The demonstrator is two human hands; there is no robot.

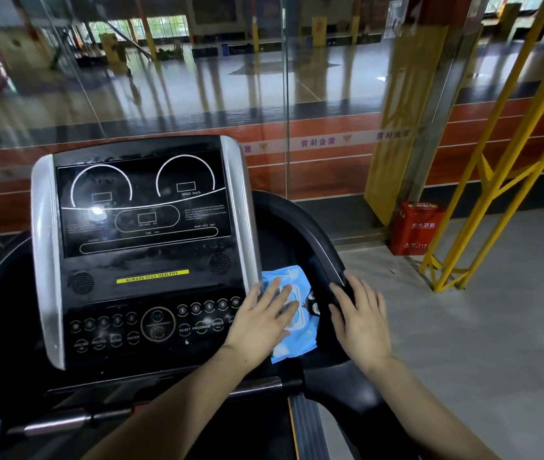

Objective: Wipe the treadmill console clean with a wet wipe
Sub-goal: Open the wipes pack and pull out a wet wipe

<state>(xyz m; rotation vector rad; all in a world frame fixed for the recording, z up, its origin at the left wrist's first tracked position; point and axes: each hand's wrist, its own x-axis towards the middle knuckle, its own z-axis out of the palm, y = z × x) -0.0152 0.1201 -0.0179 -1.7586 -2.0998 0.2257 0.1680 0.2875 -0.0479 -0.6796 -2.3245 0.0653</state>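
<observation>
Left hand [262, 322] flat, fingers straight on blue wet-wipe pack [292, 340] beside black treadmill console [144, 260], right hand [360, 318] spread, holding nothing — black side handrail [317, 240] beneath, red fire-extinguisher box [413, 229] beyond.

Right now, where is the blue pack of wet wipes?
The blue wipes pack lies just right of the treadmill console, in the black side tray, under the left hand, with the right hand beside it.
</observation>
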